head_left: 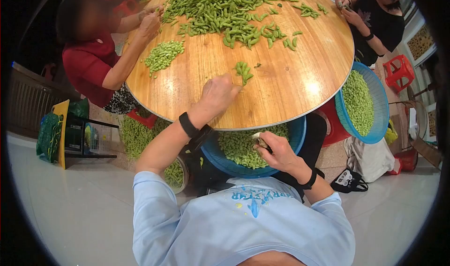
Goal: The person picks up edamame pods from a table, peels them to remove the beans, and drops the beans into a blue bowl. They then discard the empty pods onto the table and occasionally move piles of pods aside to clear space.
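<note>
My left hand (218,97) rests over the near part of the round wooden table, its fingers curled closed. Just beyond its fingertips lies a small group of green edamame pods (243,70); whether a pod is in the fingers is hidden. My right hand (280,151) is held below the table edge, closed around a small object (256,136) with a pale end and a dark part, too small to name. Under that hand stands a blue basket (300,137) of shelled green beans (246,157).
A big heap of pods (215,6) covers the far side of the table (286,95). A person in red works at the left, beside a pile of shelled beans (164,55); another in black sits at the right. A second blue basket (382,102) holds beans near a red stool (398,73).
</note>
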{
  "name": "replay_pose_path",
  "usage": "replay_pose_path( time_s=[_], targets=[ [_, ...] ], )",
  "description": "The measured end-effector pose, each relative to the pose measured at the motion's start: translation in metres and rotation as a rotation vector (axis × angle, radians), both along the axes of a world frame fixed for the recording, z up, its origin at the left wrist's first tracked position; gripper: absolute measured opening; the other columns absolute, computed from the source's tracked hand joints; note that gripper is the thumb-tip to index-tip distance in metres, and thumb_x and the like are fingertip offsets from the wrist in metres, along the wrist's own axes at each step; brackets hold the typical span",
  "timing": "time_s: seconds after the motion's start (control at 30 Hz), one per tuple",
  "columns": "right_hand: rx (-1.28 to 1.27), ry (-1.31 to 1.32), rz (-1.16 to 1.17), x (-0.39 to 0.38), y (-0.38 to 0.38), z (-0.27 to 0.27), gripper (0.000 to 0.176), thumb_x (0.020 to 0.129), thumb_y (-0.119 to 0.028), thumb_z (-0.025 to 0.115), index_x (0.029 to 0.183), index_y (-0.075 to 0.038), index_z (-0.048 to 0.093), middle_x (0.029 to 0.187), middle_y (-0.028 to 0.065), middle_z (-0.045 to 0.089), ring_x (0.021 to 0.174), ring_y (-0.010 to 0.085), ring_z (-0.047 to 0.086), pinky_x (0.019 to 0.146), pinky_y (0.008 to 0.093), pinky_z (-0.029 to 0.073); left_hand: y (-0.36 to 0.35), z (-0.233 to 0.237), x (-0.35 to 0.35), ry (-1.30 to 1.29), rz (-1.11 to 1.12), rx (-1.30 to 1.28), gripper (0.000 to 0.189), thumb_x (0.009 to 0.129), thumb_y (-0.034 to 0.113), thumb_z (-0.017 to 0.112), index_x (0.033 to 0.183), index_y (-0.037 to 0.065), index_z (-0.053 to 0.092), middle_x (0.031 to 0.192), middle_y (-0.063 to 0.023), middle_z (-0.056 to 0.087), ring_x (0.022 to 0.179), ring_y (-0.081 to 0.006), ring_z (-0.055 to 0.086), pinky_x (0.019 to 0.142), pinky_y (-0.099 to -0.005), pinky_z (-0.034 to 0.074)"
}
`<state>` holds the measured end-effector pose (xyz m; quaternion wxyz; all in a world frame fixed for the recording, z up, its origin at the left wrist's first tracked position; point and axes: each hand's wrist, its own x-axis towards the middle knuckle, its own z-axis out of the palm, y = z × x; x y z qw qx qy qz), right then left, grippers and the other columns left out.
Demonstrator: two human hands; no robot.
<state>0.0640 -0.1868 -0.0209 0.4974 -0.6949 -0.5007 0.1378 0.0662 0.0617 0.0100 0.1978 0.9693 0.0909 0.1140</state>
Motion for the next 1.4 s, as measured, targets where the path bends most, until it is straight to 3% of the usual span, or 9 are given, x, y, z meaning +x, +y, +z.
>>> replay_pose_path(
  time_s=[0.17, 0.33, 0.43, 0.6, 0.7, 0.87, 0.93, 1.37, 1.4],
  targets=[
    [0.051, 0.137, -0.048, 0.002, -0.003, 0.004, 0.026, 0.083, -0.003, 0.058, 0.108, 0.004, 0.054, 0.078, 0.0152, 0.054, 0.063, 0.0291, 0.055, 0.059, 0.0342, 0.045, 0.010, -0.012, -0.003, -0.058, -0.041, 0.095, 0.013, 0.079, 0.007, 0.055, 0.082, -0.006, 0.052, 0.072, -0.0271, 0.057, 0.072, -0.0451, 0.058, 0.064, -0.0475, 0.047],
    [0.114, 0.594, -0.089, 0.007, 0.006, 0.005, 0.033, 0.095, -0.009, 0.043, 0.125, 0.004, 0.048, 0.077, 0.0044, 0.054, 0.058, 0.0090, 0.049, 0.052, 0.0230, 0.041, 0.005, -0.014, -0.021, -0.224, -0.097, 0.005, 0.012, 0.078, 0.003, 0.053, 0.087, -0.004, 0.049, 0.076, -0.0272, 0.056, 0.075, -0.0465, 0.055, 0.067, -0.0476, 0.046],
    [0.166, 0.745, -0.074, 0.005, 0.009, -0.002, 0.034, 0.097, -0.010, 0.042, 0.128, 0.002, 0.046, 0.077, 0.0026, 0.054, 0.054, 0.0051, 0.045, 0.048, 0.0192, 0.038, 0.000, -0.006, -0.040, -0.157, -0.021, -0.177, 0.009, 0.080, 0.004, 0.055, 0.083, -0.004, 0.053, 0.076, -0.0230, 0.059, 0.068, -0.0393, 0.058, 0.063, -0.0466, 0.047],
    [0.224, 0.923, -0.035, 0.004, 0.028, -0.001, 0.035, 0.098, -0.011, 0.042, 0.131, 0.001, 0.044, 0.077, 0.0027, 0.054, 0.050, 0.0046, 0.044, 0.044, 0.0187, 0.036, -0.013, -0.001, -0.061, 0.103, 0.058, -1.059, 0.011, 0.089, 0.010, 0.060, 0.093, -0.001, 0.059, 0.070, 0.0001, 0.057, 0.059, -0.0043, 0.050, 0.049, -0.0222, 0.041],
    [0.289, 0.996, -0.029, 0.001, 0.039, 0.005, 0.035, 0.098, -0.011, 0.042, 0.131, 0.001, 0.044, 0.076, 0.0027, 0.054, 0.050, 0.0046, 0.044, 0.043, 0.0187, 0.036, -0.027, 0.015, -0.067, 0.168, 0.018, -1.213, 0.013, 0.088, 0.012, 0.062, 0.089, 0.000, 0.061, 0.075, 0.0034, 0.058, 0.065, -0.0027, 0.052, 0.054, -0.0213, 0.043],
    [0.266, 0.982, -0.052, 0.001, 0.036, -0.002, 0.034, 0.098, -0.010, 0.041, 0.131, 0.001, 0.045, 0.076, 0.0028, 0.054, 0.050, 0.0049, 0.044, 0.043, 0.0187, 0.035, 0.020, 0.000, -0.026, -0.205, 0.046, -0.416, 0.013, 0.085, 0.008, 0.061, 0.090, -0.003, 0.058, 0.071, -0.0110, 0.059, 0.062, -0.0200, 0.057, 0.057, -0.0337, 0.045],
    [0.258, 0.943, -0.056, 0.001, 0.035, -0.003, 0.034, 0.098, -0.009, 0.042, 0.130, 0.001, 0.045, 0.075, 0.0028, 0.054, 0.050, 0.0048, 0.044, 0.042, 0.0189, 0.035, 0.034, -0.005, -0.007, -0.304, 0.035, -0.119, 0.011, 0.082, 0.003, 0.058, 0.083, -0.005, 0.052, 0.082, -0.0253, 0.056, 0.077, -0.0423, 0.056, 0.069, -0.0459, 0.046],
    [0.234, 0.895, -0.160, 0.001, 0.031, 0.001, 0.032, 0.095, -0.005, 0.044, 0.125, 0.003, 0.051, 0.074, 0.0044, 0.054, 0.050, 0.0063, 0.045, 0.042, 0.0200, 0.036, 0.026, -0.020, 0.007, -0.254, -0.166, 0.371, 0.020, 0.069, -0.005, 0.054, 0.088, -0.004, 0.047, 0.091, -0.0244, 0.051, 0.084, -0.0413, 0.054, 0.076, -0.0438, 0.047],
    [0.232, 0.889, -0.159, 0.000, 0.031, 0.003, 0.032, 0.095, -0.004, 0.043, 0.125, 0.003, 0.050, 0.075, 0.0054, 0.054, 0.051, 0.0068, 0.045, 0.041, 0.0203, 0.037, 0.023, -0.023, 0.005, -0.234, -0.133, 0.204, 0.021, 0.070, -0.005, 0.053, 0.090, -0.004, 0.046, 0.090, -0.0243, 0.050, 0.083, -0.0420, 0.054, 0.075, -0.0443, 0.047]
  ],
)
